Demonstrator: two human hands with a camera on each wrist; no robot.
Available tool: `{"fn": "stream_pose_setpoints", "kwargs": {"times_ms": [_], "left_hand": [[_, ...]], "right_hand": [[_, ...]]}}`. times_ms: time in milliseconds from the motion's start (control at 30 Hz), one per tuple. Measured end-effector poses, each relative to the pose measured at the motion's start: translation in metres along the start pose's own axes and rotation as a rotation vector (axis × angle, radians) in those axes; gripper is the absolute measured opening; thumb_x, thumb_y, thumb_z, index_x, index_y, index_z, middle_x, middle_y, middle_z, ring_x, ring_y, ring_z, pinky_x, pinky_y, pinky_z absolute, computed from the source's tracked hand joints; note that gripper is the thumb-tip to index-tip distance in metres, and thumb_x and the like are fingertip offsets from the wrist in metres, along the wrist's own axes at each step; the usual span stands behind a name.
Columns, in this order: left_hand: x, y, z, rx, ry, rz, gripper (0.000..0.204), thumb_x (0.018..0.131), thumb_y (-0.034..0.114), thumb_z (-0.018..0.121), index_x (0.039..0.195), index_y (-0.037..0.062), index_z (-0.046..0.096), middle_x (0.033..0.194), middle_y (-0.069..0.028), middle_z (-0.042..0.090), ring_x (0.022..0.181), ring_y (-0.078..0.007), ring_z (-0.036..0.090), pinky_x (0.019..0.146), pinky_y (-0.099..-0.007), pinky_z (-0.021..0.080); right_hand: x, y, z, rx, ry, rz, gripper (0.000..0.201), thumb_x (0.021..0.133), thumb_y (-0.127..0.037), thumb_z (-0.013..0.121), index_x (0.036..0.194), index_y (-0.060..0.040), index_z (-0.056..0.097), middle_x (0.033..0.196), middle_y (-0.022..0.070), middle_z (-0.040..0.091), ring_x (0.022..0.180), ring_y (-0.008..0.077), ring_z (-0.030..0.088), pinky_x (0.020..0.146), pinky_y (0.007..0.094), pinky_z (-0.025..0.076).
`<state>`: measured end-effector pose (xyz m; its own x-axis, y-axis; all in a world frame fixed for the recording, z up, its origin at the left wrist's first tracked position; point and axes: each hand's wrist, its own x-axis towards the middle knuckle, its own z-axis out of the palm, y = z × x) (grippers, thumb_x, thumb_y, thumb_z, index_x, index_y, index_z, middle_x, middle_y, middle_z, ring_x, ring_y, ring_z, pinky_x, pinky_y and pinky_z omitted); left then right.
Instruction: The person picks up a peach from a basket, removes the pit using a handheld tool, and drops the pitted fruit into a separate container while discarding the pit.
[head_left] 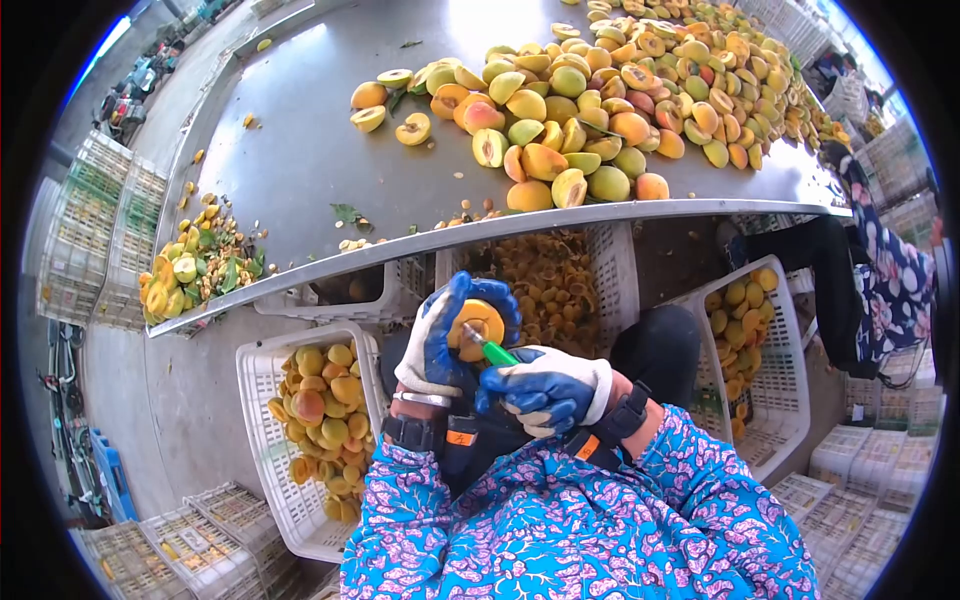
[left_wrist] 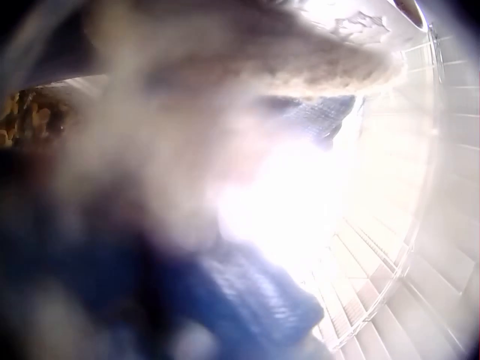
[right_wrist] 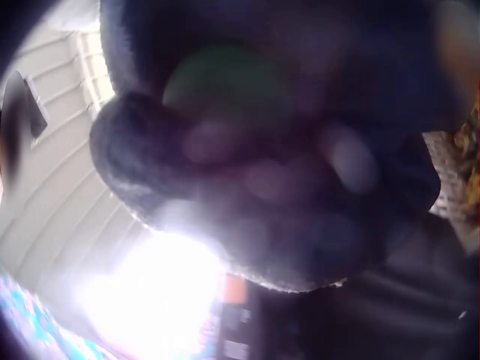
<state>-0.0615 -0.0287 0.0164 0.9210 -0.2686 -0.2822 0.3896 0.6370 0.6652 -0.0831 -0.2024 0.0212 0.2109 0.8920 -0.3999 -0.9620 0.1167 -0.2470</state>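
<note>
My left hand (head_left: pixel 437 345), in a white and blue work glove, holds a halved yellow peach (head_left: pixel 480 322) with its cut face up. Its fingers curl around the fruit. In my gloved right hand (head_left: pixel 555 388) is a pitting tool with a green handle (head_left: pixel 497 354); the fingers wrap the handle, and its metal tip meets the cut face. The left wrist view is blurred by glare, with blue glove fingers (left_wrist: pixel 255 300) low in it. Dark glove fingers (right_wrist: pixel 300 247) fill most of the right wrist view, and the tool is mostly hidden there.
A metal table (head_left: pixel 310 150) with a raised edge bears a heap of halved peaches (head_left: pixel 610 110). Peach scraps (head_left: pixel 185 265) lie at its left corner. Crates with peaches stand left (head_left: pixel 262 440) and right (head_left: pixel 785 410); another crate (head_left: pixel 612 265) is under the table. A person sits at right.
</note>
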Motion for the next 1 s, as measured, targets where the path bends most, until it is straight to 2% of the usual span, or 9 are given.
{"fn": "stream_pose_setpoints", "kwargs": {"times_ms": [200, 233, 367, 467, 500, 600, 733, 867, 1000], "left_hand": [[-0.006, -0.005, -0.015, 0.075, 0.022, 0.131, 0.034, 0.093, 0.029, 0.056, 0.098, -0.0034, 0.063, 0.085, -0.0138, 0.066, 0.072, -0.0230, 0.065, 0.068, -0.0354, 0.056], [-0.004, -0.006, -0.017, 0.078, 0.035, 0.137, 0.033, 0.093, 0.029, 0.056, 0.097, -0.0036, 0.063, 0.085, -0.0140, 0.066, 0.071, -0.0230, 0.065, 0.067, -0.0352, 0.056], [0.004, -0.011, -0.016, 0.053, 0.094, 0.152, 0.033, 0.092, 0.028, 0.058, 0.092, -0.0042, 0.064, 0.081, -0.0140, 0.066, 0.069, -0.0224, 0.065, 0.061, -0.0341, 0.055], [0.004, -0.012, -0.015, 0.034, 0.079, 0.115, 0.032, 0.092, 0.028, 0.059, 0.091, -0.0037, 0.064, 0.081, -0.0140, 0.066, 0.069, -0.0220, 0.066, 0.062, -0.0338, 0.056], [0.002, -0.012, -0.015, 0.031, 0.068, 0.102, 0.032, 0.092, 0.028, 0.059, 0.091, -0.0034, 0.064, 0.082, -0.0140, 0.066, 0.069, -0.0219, 0.066, 0.062, -0.0337, 0.056], [0.003, -0.001, -0.014, 0.056, 0.026, 0.099, 0.033, 0.092, 0.030, 0.059, 0.091, -0.0031, 0.064, 0.081, -0.0144, 0.067, 0.069, -0.0220, 0.066, 0.063, -0.0334, 0.057], [0.003, -0.001, -0.008, 0.060, 0.087, 0.209, 0.035, 0.092, 0.031, 0.057, 0.092, -0.0040, 0.064, 0.080, -0.0138, 0.067, 0.067, -0.0222, 0.066, 0.063, -0.0320, 0.056], [0.001, 0.000, -0.015, 0.219, -0.051, 0.050, 0.038, 0.093, 0.032, 0.056, 0.089, -0.0042, 0.065, 0.077, -0.0122, 0.067, 0.067, -0.0209, 0.065, 0.061, -0.0302, 0.054], [0.011, 0.002, -0.010, 0.259, -0.055, -0.088, 0.041, 0.091, 0.036, 0.058, 0.088, -0.0046, 0.066, 0.074, -0.0104, 0.066, 0.063, -0.0202, 0.064, 0.060, -0.0291, 0.053]], "right_hand": [[0.012, 0.012, 0.007, -0.017, -0.017, -0.033, 0.026, 0.094, -0.026, 0.055, 0.098, 0.0002, 0.056, 0.053, -0.0038, 0.042, 0.034, 0.0059, 0.034, 0.032, 0.0221, 0.027], [0.011, 0.005, 0.005, -0.115, 0.037, 0.036, 0.027, 0.093, -0.026, 0.056, 0.098, 0.0004, 0.059, 0.061, 0.0014, 0.052, 0.043, 0.0116, 0.048, 0.040, 0.0276, 0.038], [0.019, 0.006, 0.010, -1.227, 0.652, -0.393, 0.027, 0.089, -0.026, 0.059, 0.098, -0.0009, 0.059, 0.080, 0.0091, 0.063, 0.079, 0.0197, 0.061, 0.073, 0.0348, 0.048], [0.019, 0.012, 0.012, -0.969, 0.523, -0.390, 0.022, 0.091, -0.029, 0.060, 0.092, -0.0070, 0.058, 0.067, -0.0010, 0.055, 0.052, 0.0061, 0.050, 0.046, 0.0213, 0.042], [0.009, 0.000, 0.035, -0.577, 0.509, -0.131, 0.022, 0.092, -0.028, 0.058, 0.092, -0.0067, 0.058, 0.065, -0.0008, 0.054, 0.049, 0.0065, 0.048, 0.043, 0.0223, 0.040], [0.007, -0.002, 0.029, -0.117, 0.205, -0.088, 0.022, 0.092, -0.029, 0.058, 0.091, -0.0073, 0.059, 0.063, -0.0018, 0.052, 0.047, 0.0053, 0.045, 0.040, 0.0219, 0.038], [0.018, -0.002, 0.028, -0.554, 0.472, -0.123, 0.021, 0.093, -0.028, 0.058, 0.092, -0.0068, 0.058, 0.063, -0.0011, 0.053, 0.049, 0.0060, 0.047, 0.042, 0.0212, 0.037], [0.017, 0.006, 0.006, -1.157, 0.459, -0.297, 0.020, 0.091, -0.027, 0.059, 0.089, -0.0079, 0.059, 0.065, -0.0031, 0.054, 0.053, 0.0043, 0.048, 0.045, 0.0206, 0.037], [0.006, 0.003, 0.011, -0.620, 0.415, -0.078, 0.020, 0.091, -0.029, 0.059, 0.090, -0.0087, 0.059, 0.065, -0.0026, 0.053, 0.051, 0.0049, 0.048, 0.044, 0.0201, 0.037]]}}
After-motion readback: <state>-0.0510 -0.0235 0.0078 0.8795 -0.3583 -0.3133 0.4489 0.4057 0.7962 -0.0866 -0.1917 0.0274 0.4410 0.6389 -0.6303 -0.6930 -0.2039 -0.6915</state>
